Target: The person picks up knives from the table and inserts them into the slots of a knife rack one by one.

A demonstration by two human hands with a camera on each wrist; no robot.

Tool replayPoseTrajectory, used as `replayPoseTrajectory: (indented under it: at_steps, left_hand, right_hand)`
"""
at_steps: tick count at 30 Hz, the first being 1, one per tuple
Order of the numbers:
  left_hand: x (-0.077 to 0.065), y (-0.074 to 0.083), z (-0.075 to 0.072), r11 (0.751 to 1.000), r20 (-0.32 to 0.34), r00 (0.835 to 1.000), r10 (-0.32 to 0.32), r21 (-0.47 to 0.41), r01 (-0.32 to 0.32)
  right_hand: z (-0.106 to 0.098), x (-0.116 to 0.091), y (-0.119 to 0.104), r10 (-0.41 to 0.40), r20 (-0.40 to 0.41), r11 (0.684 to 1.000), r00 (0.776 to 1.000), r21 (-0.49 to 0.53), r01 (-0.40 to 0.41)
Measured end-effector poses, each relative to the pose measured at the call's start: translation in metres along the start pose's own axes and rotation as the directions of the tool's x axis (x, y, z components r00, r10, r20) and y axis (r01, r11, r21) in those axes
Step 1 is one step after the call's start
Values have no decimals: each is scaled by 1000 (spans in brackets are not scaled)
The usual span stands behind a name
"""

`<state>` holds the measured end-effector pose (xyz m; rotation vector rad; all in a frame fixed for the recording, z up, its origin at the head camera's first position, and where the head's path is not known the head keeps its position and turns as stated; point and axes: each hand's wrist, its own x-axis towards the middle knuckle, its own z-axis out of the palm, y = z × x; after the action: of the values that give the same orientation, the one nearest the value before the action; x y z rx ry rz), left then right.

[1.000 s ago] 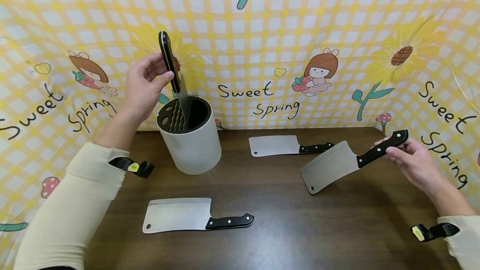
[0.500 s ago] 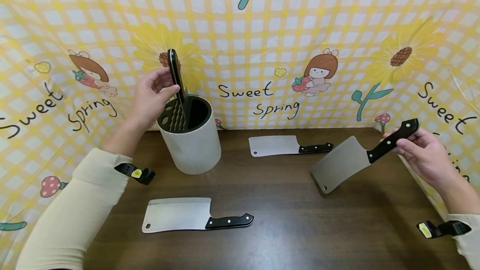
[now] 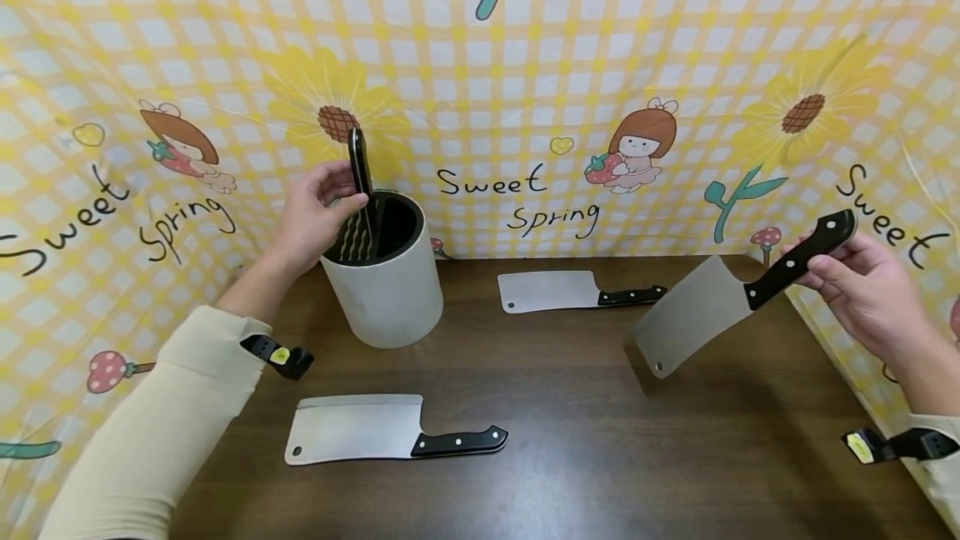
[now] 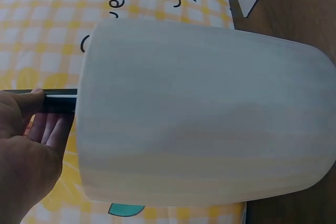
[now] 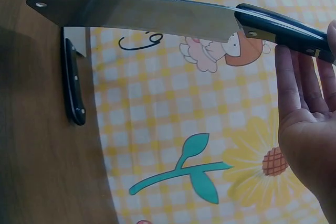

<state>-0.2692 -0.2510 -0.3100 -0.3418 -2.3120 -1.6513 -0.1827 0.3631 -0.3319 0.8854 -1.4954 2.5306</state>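
Observation:
A white round knife holder [image 3: 386, 302] with a black slotted insert stands at the back left of the table. My left hand [image 3: 318, 211] pinches the black handle of a knife [image 3: 358, 158] just above the holder's rim; its blade is down inside, hidden. In the left wrist view the same handle [image 4: 60, 100] meets the edge of the holder [image 4: 199, 114]. Over the right side, my right hand [image 3: 870, 290] grips a cleaver [image 3: 697, 315] by its black riveted handle, the broad blade slanting down to the left. The right wrist view shows that blade [image 5: 142, 17] nearly edge-on.
One cleaver [image 3: 360, 430] lies flat at the front left, handle to the right. Another cleaver [image 3: 551, 290] lies near the back edge, behind the raised blade. A yellow checked cloth [image 3: 480, 90] rises behind and beside the brown wooden table [image 3: 570, 457].
My left hand has lowered its knife into the holder, moving down and slightly right. The right hand has lifted its cleaver up and to the right.

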Motion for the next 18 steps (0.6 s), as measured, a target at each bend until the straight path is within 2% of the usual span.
replayPoseTrajectory:
  at_steps: [9, 15, 18]
  left_hand:
    - [0, -4, 1, 998, 11, 999, -44, 46, 44]
    - [2, -5, -1, 990, 36, 995, -90, 111, 86]
    - [2, -6, -1, 989, 38, 995, -95, 116, 90]
  right_hand:
    - [14, 13, -11, 12, -41, 996, 999, -92, -16]
    - [23, 27, -17, 51, 63, 993, 997, -113, -43]
    - [27, 32, -19, 60, 75, 992, 995, -119, -51]
